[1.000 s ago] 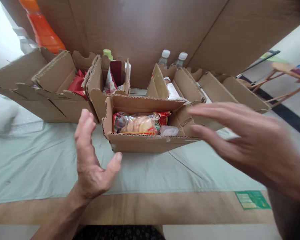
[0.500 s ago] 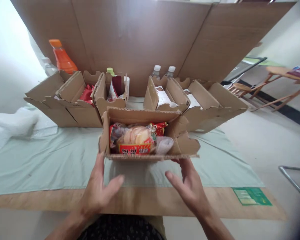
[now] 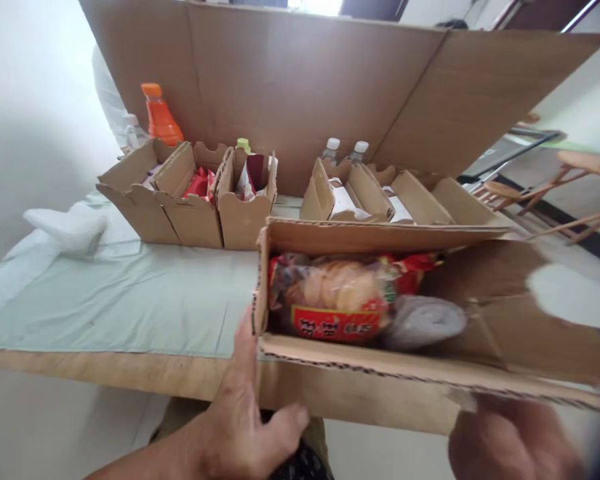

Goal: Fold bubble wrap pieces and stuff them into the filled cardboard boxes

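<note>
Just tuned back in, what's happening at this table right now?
A person holds a cardboard box at the front edge of the table. The left hand grips its left end; the right hand, blurred, is under its right side. Inside lie a snack bag and a pale wrapped bundle. Behind, more open boxes stand in a row on the green cloth.

Open cardboard box off green cloth, now lifted close to camera, past table edge; left hand clasps its left end, 1.0 s ago apart from it; right hand under right end, blurred; snack packet rides inside; view shifted left.
</note>
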`<state>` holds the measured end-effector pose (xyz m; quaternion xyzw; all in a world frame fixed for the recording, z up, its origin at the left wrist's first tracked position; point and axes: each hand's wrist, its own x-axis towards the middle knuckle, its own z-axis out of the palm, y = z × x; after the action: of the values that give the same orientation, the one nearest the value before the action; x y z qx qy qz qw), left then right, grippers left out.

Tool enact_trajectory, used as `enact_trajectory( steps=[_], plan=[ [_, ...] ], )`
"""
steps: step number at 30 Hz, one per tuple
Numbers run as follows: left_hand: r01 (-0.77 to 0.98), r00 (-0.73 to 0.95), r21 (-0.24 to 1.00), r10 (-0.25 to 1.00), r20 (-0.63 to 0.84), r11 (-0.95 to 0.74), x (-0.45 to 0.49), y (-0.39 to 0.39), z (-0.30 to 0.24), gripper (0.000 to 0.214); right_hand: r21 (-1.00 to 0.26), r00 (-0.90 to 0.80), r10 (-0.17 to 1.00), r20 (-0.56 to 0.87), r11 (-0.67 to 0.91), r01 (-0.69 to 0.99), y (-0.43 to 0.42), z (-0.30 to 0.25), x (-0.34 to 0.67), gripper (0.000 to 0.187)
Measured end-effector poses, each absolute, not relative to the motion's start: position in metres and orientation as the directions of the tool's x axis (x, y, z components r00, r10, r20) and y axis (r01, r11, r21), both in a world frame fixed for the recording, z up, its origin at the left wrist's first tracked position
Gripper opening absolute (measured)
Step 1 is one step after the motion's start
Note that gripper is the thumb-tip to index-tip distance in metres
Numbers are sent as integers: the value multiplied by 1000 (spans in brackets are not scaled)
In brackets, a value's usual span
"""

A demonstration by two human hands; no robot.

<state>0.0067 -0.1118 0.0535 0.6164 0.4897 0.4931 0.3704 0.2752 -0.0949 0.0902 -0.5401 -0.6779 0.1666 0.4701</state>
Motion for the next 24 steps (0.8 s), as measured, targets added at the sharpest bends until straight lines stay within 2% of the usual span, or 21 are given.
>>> enact_trajectory(
  steps=[4,8,11,15,18,20,22,24],
  plan=[
    [204,-207,965,956,208,-166,-10,-138,24,97,-800,-15,912,410,368,474,-75,69,247,56],
    [258,-296,963,943,154,-76,-13,-150,3,94,-850,-80,905,417,420,319,-20,47,216,65],
    [350,-277,935,947,164,-59,-2,-161,-8,94,-860,-62,904,423,422,287,8,30,211,68],
    [454,-131,867,947,292,-205,12,-167,-13,98,-867,-39,913,406,398,300,31,15,212,73],
    [462,-80,852,945,316,-246,16,-166,-15,103,-861,-44,908,417,410,301,46,13,209,82],
    [447,-79,862,950,303,-238,17,-163,-18,115,-854,-51,899,434,429,293,55,13,203,86],
    [403,-77,883,953,294,-240,18,-158,-22,127,-851,-44,897,439,431,300,61,12,196,87],
    [363,-71,900,955,286,-242,20,-151,-24,128,-842,-25,896,442,425,332,66,10,189,86]
  ],
)
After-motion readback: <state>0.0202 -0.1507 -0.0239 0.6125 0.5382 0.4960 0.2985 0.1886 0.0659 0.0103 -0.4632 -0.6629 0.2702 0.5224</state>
